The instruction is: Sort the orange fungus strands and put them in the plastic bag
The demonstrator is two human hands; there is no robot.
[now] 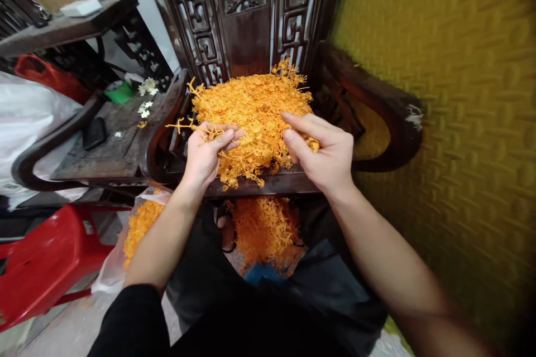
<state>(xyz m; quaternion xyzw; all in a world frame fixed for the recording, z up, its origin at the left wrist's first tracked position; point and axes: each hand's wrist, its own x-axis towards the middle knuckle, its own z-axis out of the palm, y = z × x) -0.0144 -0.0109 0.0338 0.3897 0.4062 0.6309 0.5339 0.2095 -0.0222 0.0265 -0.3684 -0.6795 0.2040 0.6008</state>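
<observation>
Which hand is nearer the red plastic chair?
Left. The left hand is up and right of the chair; the right hand is farther right, by the orange stringy heap.

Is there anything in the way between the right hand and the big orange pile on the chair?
No, nothing that I can see. The right hand is at the right side of the orange pile, fingertips over it. The left hand, with thin orange stems, is across from it, not in between.
</observation>
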